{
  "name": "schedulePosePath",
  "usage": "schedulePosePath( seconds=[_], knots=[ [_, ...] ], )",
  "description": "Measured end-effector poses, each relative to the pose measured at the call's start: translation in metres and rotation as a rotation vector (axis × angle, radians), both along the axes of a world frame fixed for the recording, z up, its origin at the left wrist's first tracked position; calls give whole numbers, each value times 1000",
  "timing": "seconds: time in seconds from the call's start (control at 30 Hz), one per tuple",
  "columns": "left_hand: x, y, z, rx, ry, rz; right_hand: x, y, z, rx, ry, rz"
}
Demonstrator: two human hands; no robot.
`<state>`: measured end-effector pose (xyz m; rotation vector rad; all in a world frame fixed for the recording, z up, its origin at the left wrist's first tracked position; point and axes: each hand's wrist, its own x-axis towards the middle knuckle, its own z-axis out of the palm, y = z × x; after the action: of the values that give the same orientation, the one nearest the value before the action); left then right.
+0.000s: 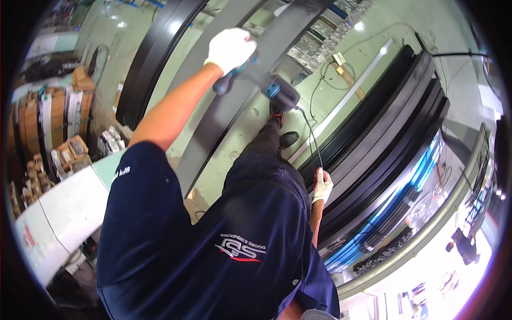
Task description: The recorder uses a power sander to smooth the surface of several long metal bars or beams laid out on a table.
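Observation:
My left hand [230, 49], in a white work glove, is closed around a corded power tool [281, 97] with a dark body and teal parts. The exact kind of tool is blurred and cannot be made out. It sits over long dark grey metal profiles [210, 141] lying across in front of me. From the tool's rear end a thin black cable [311, 132] runs down to my right hand [321, 185]. That hand, in a white glove with reddish fingertips, is closed on the cable, low at my right side near a stack of black profiles.
Long black and grey profiles [376, 144] are stacked at the right, with blue-wrapped lengths [352, 248] beyond. A black profile [154, 58] stands at the left. Cardboard boxes [53, 120] fill the far left. An extension socket [337, 58] with loose cable lies ahead on the floor.

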<state>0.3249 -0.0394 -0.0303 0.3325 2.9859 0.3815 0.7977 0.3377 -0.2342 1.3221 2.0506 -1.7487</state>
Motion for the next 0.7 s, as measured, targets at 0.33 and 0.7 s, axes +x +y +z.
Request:
schedulePosePath(
  seconds=[0.33,0.7],
  knots=[
    [343,-193,1,-55,3,718,-57,29,-24,-85,-81,315],
    [394,-198,16,-61,-32,905,-104,15,-15,-85,84,440]
  ],
)
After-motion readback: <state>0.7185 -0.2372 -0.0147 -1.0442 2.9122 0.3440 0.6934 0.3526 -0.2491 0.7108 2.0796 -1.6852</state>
